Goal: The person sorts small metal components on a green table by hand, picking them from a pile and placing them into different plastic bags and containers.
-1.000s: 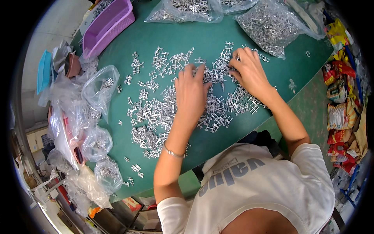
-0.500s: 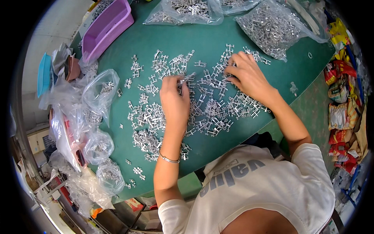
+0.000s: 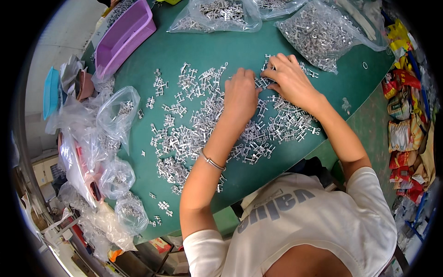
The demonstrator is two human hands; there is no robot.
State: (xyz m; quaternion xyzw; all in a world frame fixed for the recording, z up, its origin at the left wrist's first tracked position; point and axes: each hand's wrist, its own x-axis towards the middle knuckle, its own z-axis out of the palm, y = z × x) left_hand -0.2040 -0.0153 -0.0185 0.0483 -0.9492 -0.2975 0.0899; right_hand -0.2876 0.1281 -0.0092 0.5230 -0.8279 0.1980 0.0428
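Note:
Many small silver metal pieces with looped ends lie in a loose spread across the green table. My left hand is over the middle of the spread, palm down, its fingers curled under and closed. Close to its right, my right hand bends over the upper right part of the spread, its thumb and fingertips drawn in around the metal pieces there. The fingertips of both hands are partly hidden, so I cannot make out what they grip.
Clear plastic bags full of metal pieces sit along the far edge. A purple basket stands at the far left. More plastic bags crowd the left edge, beside a blue tray. Colourful packets are stacked beyond the right edge.
My left hand has moved right and slightly away from me, close to my right hand. The metal piece that showed at its fingertips is now out of sight. My right hand has shifted slightly left.

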